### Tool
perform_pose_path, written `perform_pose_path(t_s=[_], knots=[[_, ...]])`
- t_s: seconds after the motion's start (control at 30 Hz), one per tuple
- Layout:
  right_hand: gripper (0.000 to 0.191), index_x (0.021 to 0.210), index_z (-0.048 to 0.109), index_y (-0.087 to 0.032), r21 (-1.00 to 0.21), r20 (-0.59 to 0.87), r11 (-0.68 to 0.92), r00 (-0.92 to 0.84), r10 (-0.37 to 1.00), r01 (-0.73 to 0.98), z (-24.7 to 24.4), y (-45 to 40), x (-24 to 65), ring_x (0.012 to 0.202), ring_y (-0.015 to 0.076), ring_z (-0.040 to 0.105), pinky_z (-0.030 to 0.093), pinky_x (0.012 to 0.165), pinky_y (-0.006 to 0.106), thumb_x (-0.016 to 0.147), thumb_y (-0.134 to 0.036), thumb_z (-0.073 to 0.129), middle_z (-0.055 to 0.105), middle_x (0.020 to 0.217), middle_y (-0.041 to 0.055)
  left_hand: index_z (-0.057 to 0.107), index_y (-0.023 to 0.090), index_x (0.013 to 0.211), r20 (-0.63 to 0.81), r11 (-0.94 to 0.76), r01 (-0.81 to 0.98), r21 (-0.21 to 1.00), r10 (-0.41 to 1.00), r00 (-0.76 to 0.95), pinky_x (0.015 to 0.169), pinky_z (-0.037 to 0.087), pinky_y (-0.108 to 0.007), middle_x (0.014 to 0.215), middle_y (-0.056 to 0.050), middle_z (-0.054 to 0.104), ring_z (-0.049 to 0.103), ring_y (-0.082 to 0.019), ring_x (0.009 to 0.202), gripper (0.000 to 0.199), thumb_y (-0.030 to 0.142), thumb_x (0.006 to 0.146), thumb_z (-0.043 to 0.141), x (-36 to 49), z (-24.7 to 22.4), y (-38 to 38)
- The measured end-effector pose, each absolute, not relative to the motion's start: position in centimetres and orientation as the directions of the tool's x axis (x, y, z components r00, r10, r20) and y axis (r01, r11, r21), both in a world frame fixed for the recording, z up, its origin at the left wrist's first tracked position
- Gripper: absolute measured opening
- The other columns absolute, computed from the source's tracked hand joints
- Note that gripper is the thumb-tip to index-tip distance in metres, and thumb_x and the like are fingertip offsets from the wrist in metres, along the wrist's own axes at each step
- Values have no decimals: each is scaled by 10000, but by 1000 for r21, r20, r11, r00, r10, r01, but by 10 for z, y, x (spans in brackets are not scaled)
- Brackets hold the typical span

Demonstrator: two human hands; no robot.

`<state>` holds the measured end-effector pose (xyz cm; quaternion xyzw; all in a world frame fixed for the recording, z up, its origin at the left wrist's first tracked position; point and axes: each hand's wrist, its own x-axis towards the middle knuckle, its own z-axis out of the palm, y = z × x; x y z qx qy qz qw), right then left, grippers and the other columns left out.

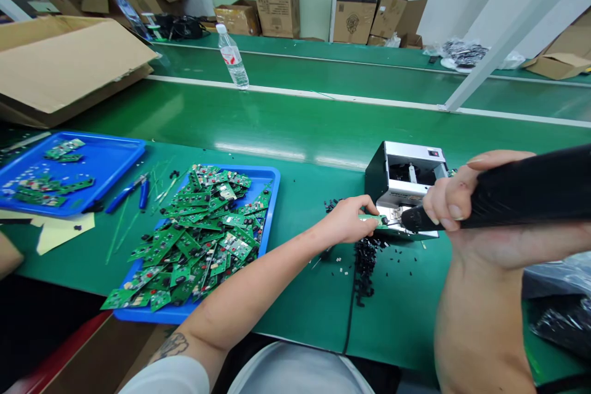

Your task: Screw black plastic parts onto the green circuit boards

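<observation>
My left hand [351,219] is closed on a small green circuit board [379,220], held at the front of a silver and black machine [402,178]. My right hand [455,197] grips a large black handheld tool [530,188], whose narrow tip points left at the board's right end. Whether the tip touches the board I cannot tell. Many small black parts [364,268] lie on the green mat below my left hand. A blue tray [273,209] left of my forearm is heaped with green circuit boards [189,243].
A second blue tray [115,157] with several boards lies at the far left, near blue-handled pliers [144,192]. An open cardboard box [69,68] stands behind it. A water bottle [233,58] stands farther back. Plastic bags [561,295] lie at the right.
</observation>
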<state>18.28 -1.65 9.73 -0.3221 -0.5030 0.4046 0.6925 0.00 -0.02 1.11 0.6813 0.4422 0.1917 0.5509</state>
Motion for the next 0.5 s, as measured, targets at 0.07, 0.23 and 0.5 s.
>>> perform_pose_path(t_s=[0.07,0.23,0.5], knots=[[972,810,705,-222,-831,501,501,66,863,-241,101,-15,173,259,190,413,273,229,318,405,-981,252,484,410,21,584,181,939,-219,-9,384,923,809,545,498,370,-183,672,4,656,513,-84,517,207,275,757,553,0,10,0],[928,832,704,-206,-863,451,442,23,892,-242,107,-21,163,300,191,460,312,252,323,461,-963,316,513,444,28,584,167,948,-219,-8,379,925,805,552,493,364,-185,687,-3,657,515,-86,519,216,278,767,541,0,8,0],[868,770,709,-210,-858,472,431,-99,876,-279,109,-19,157,307,186,468,350,270,327,470,-949,368,550,441,39,576,174,946,-205,-10,355,935,801,562,487,373,-186,684,-7,655,535,-97,544,219,290,765,532,0,5,0]])
